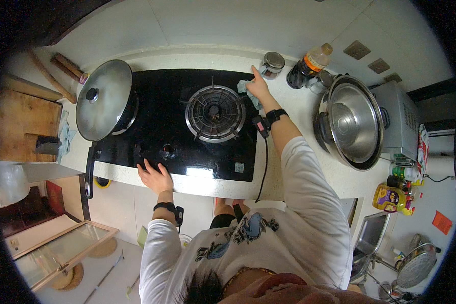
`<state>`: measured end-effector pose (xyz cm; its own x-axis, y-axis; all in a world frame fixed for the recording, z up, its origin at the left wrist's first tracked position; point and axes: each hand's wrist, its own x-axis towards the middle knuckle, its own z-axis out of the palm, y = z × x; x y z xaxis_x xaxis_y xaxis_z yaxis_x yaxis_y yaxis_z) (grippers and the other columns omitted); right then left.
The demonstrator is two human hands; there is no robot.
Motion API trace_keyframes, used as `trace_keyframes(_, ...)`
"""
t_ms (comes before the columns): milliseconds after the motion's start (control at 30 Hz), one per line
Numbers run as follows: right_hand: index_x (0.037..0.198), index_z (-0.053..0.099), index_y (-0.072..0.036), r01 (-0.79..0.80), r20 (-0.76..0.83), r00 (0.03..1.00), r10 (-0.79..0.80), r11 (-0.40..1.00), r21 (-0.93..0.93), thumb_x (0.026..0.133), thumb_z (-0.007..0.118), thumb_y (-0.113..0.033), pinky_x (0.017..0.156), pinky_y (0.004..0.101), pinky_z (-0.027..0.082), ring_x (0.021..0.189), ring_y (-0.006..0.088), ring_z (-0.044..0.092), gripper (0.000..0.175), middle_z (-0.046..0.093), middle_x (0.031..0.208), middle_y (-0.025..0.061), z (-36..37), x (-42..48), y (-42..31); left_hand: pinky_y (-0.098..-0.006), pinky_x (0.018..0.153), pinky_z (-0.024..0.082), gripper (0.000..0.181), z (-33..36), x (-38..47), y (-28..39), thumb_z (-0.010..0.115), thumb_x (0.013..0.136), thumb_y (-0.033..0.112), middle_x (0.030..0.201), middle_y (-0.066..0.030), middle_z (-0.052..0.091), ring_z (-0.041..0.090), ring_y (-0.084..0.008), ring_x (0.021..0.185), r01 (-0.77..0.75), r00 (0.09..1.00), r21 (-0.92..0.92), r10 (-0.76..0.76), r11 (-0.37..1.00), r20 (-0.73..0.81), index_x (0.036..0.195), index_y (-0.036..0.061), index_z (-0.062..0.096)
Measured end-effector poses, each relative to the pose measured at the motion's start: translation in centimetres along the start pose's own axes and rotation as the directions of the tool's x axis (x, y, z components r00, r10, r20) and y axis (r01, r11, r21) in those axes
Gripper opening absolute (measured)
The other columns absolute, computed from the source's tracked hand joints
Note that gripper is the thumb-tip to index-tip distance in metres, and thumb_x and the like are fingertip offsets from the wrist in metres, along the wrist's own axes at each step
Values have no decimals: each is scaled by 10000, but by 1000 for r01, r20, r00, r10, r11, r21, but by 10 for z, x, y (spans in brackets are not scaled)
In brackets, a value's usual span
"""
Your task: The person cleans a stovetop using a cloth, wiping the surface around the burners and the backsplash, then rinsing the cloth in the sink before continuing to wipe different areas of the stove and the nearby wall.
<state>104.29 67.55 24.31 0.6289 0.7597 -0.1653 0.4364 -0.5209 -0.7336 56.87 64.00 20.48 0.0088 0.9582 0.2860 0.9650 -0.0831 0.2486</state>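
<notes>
Before me lies a black glass gas cooktop set in a pale countertop. My right hand grips a light blue-green cloth at the cooktop's right edge, with one finger pointing away from me. My left hand rests with fingers spread on the front edge, just below the control knobs, and holds nothing. Between the hands is the right burner with its round metal pan support. A lidded frying pan covers the left burner; its black handle juts out past the counter's front edge.
A glass jar and a dark sauce bottle stand behind my right hand. Farther right are nested steel basins and an oil bottle. Wooden cutting boards lean at left. A black cable trails from my right wristband.
</notes>
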Motion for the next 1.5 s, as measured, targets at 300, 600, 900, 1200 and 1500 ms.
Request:
trace_keyframes(300,1478,124,6,-98,-47,992,115,959,268,646,699,-115,1058,363,342,1311,380,387,1019,335,1434,298,-15,37,54,-517,1097,231,574,-2,0,-1,541,888,303,1460,-240,272,264,-407,1336,23,1000,15,-23,1000,9,1388,68,385)
trace_keyframes(600,1399,402,-71,56,-241,971,-10,981,188,714,637,-156,1060,359,344,1314,324,404,729,419,1423,190,-41,35,101,-511,1103,222,578,-6,0,4,547,886,290,1457,-247,270,269,-422,1324,4,999,-19,-3,1000,31,1386,53,381)
trace_keyframes(900,1103,639,-85,399,-394,790,-470,882,-251,717,606,-50,903,435,450,1036,388,539,389,573,1055,196,-27,23,64,-518,1097,226,580,-6,0,2,545,886,297,1459,-248,265,266,-432,1322,-13,1000,-34,14,999,8,1386,54,379)
trace_keyframes(1200,1000,680,-41,515,-140,794,-592,776,-364,646,607,59,810,425,463,922,367,530,375,532,963,158,1,27,52,-519,1098,230,565,-8,0,3,536,891,307,1459,-246,268,273,-431,1318,-12,1000,-32,13,999,18,1379,63,391)
trace_keyframes(1500,927,658,-8,531,64,841,-537,798,-285,638,603,61,754,422,456,898,356,515,303,492,934,170,-5,-104,58,-520,1091,239,558,-5,-1,1,543,884,312,1441,-253,299,290,-428,1309,-13,1000,-52,12,999,-19,1366,63,413)
